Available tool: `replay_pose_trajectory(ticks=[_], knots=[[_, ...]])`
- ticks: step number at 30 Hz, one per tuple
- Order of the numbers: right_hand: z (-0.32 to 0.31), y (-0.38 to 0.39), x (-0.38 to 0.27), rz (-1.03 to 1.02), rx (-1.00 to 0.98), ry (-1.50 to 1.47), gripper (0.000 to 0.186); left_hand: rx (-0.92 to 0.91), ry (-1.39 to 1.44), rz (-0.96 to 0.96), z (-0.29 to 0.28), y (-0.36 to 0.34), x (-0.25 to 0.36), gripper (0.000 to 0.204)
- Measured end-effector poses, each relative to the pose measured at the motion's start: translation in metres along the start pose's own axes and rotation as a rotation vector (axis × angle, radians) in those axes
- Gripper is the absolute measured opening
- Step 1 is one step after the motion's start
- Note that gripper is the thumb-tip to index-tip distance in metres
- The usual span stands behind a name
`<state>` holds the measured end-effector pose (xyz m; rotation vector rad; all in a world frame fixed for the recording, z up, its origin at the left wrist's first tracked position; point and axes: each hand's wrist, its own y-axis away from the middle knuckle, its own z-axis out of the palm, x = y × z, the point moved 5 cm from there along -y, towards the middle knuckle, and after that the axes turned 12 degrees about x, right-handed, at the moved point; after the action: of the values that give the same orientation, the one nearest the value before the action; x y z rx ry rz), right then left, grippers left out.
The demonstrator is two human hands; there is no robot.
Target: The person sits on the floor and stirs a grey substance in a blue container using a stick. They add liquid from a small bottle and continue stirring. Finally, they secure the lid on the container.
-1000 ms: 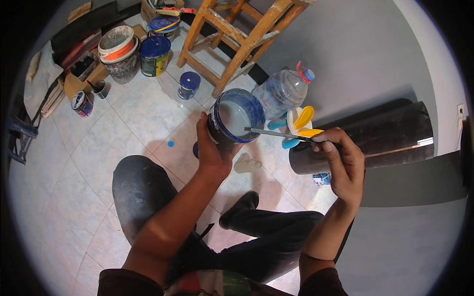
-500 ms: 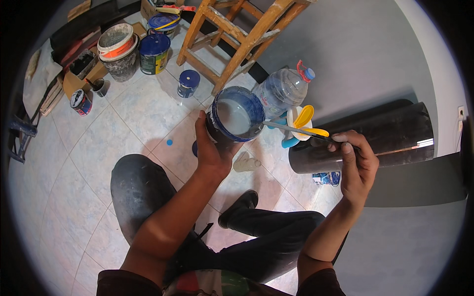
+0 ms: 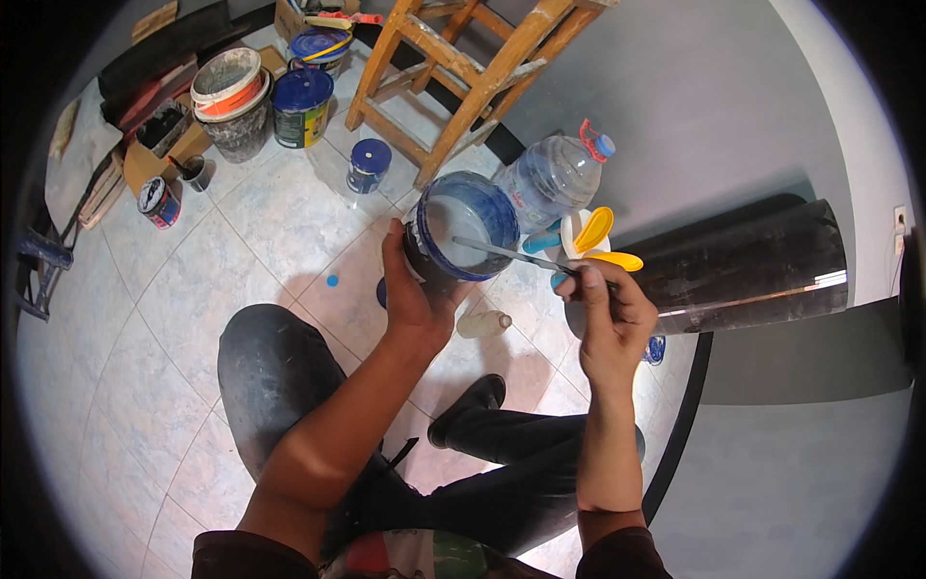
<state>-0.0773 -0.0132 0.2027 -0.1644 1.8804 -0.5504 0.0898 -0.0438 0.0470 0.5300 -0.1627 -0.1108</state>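
A dark blue paint bucket (image 3: 494,207) with pale grey liquid inside is tilted toward me. My left hand (image 3: 417,294) grips it from the left side and underneath, fingers wrapped round its wall. Between the pinched fingers of my right hand (image 3: 610,323) is a thin grey stirring stick (image 3: 516,253). Its far end reaches over the rim into the bucket, at or just above the liquid; which of the two I cannot tell. Behind the bucket stands a large clear water bottle (image 3: 550,179) with a blue cap. A small whitish bottle (image 3: 484,324) lies on the floor below the bucket.
Yellow-handled tools (image 3: 594,230) sit in a white container beside the water bottle. A dark glossy roll (image 3: 743,261) lies along the right wall. Ahead stands a wooden stepladder (image 3: 463,82). Small blue can (image 3: 368,164), lidded blue bucket (image 3: 302,106) and stacked buckets (image 3: 231,96) stand at the left.
My right hand has moved left toward the bucket, and the stick's tip has gone from the right rim to the bucket's middle. My left hand and the bucket have hardly moved.
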Motion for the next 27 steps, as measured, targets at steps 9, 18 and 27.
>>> replay_pose_trajectory(ticks=[9, 18, 27], knots=[[-0.058, -0.010, -0.031, -0.101, 0.141, 0.067, 0.022, 0.020, -0.020, 0.000, 0.001, 0.003, -0.001, 0.082], [-0.009, -0.007, -0.006, -0.023, 0.021, -0.017, 0.021, -0.007, 0.028, -0.025, -0.001, -0.001, -0.006, 0.082], [-0.066, 0.002, -0.020, -0.130, -0.085, 0.103, 0.021, -0.030, 0.000, 0.001, 0.002, 0.000, -0.004, 0.084]])
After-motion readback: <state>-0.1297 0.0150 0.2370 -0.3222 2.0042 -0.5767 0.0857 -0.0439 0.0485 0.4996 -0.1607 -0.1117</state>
